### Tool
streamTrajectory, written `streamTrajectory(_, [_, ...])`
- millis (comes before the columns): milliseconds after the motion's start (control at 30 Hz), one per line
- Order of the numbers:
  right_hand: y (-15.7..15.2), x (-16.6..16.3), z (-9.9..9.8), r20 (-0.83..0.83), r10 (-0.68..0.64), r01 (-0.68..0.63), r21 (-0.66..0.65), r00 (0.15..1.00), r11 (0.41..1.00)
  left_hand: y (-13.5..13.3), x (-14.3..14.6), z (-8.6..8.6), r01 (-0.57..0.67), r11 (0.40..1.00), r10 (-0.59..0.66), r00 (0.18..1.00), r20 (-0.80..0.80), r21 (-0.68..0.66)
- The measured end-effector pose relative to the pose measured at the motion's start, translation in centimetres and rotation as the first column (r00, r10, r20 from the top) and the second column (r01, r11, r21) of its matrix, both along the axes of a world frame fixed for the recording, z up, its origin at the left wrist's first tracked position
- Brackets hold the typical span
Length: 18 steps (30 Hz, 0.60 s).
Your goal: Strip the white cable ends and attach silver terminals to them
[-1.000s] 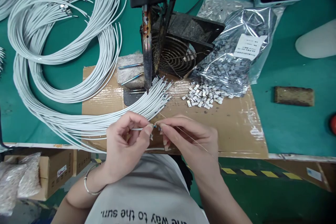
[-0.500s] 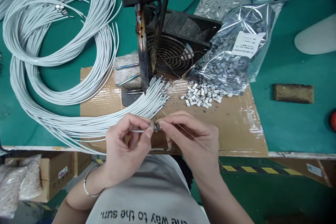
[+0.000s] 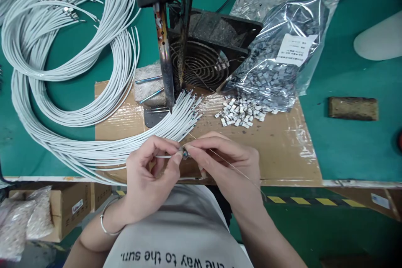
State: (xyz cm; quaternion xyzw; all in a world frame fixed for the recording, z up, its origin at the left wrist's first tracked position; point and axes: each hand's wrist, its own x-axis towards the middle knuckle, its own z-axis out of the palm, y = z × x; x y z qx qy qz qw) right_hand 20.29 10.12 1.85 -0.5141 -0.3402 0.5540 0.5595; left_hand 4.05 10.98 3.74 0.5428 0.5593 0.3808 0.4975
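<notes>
My left hand point(image 3: 150, 171) pinches the end of a white wire point(image 3: 163, 156) near the front edge of the bench. My right hand point(image 3: 224, 163) pinches a small metal terminal point(image 3: 185, 153) against that wire end, fingertip to fingertip with the left. A thin strand of solder wire point(image 3: 226, 162) runs across the back of my right hand. Just behind my hands lies a fanned bundle of white wires point(image 3: 132, 144) with stripped ends. A pile of loose metal terminals point(image 3: 240, 111) sits on the cardboard mat point(image 3: 282, 142) to the right.
A soldering iron point(image 3: 165, 63) hangs on a stand above the mat, in front of a black fan point(image 3: 204, 60). An open plastic bag of terminals point(image 3: 276, 71) lies at the right. More wire coils point(image 3: 63, 29) fill the left. A brown block point(image 3: 352, 108) rests far right.
My hands hold nearly still, the fingertips drawn slightly closer together around the wire end. The camera view has drifted a little to the right.
</notes>
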Motion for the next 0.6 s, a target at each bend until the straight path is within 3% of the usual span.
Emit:
streamTrajectory(267, [0.0, -0.1, -0.3, 0.028, -0.006, 0.004, 0.058, 1.000, 0.998, 0.8, 0.4, 0.7, -0.008, 1.000, 0.008, 1.000, -0.027, 0.029])
streamTrajectory(467, [-0.9, 0.0, -1.1, 0.285, -0.058, 0.019, 0.140, 0.957, 0.990, 1.3, 0.6, 0.6, -0.042, 0.999, 0.043, 0.998, -0.035, 0.026])
streamTrajectory(600, [-1.3, 0.3, -1.7, 0.338, -0.057, 0.010, 0.138, 0.939, 0.990, 1.8, 0.5, 0.2, -0.090, 0.995, 0.092, 0.995, -0.046, 0.044])
